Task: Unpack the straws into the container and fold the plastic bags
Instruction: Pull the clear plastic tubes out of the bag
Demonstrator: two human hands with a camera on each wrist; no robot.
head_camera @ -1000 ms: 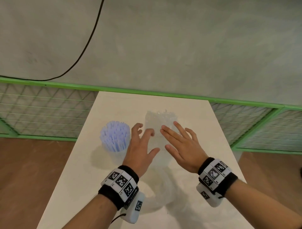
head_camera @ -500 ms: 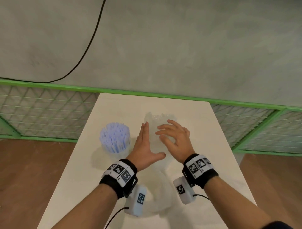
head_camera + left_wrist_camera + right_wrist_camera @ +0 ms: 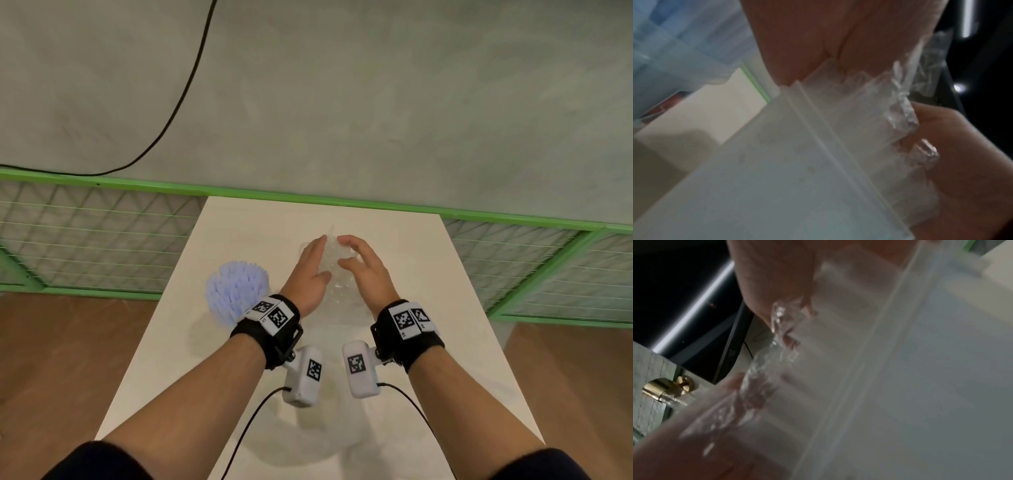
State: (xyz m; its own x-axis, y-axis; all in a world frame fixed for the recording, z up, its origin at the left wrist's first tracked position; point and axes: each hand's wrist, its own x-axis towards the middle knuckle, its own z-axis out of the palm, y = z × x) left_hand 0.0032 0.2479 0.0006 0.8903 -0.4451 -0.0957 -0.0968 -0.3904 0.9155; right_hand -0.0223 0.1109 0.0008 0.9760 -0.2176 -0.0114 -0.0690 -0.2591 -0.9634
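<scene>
A clear plastic bag [image 3: 339, 287] lies on the white table [image 3: 428, 308], its far end raised between my hands. My left hand [image 3: 317, 260] holds that end from the left, fingers straight and thumb against the plastic. My right hand [image 3: 352, 253] curls round it from the right. In the left wrist view the bag [image 3: 818, 162] shows a seal strip and a crinkled edge pinched at my thumb [image 3: 951, 146]. In the right wrist view the bag [image 3: 900, 369] is crumpled between fingers and thumb. A clear container packed with upright pale blue straws [image 3: 236, 291] stands left of my left wrist.
A green-framed mesh fence [image 3: 102, 240] runs behind and beside the table. A black cable [image 3: 178, 102] crosses the grey surface beyond it. Brown wooden floor [image 3: 68, 359] lies on both sides. A brass knob [image 3: 663, 389] shows in the right wrist view.
Both hands have gone from lying flat on the bag to its far end, turned palm to palm and taken hold of it; that end has risen off the table.
</scene>
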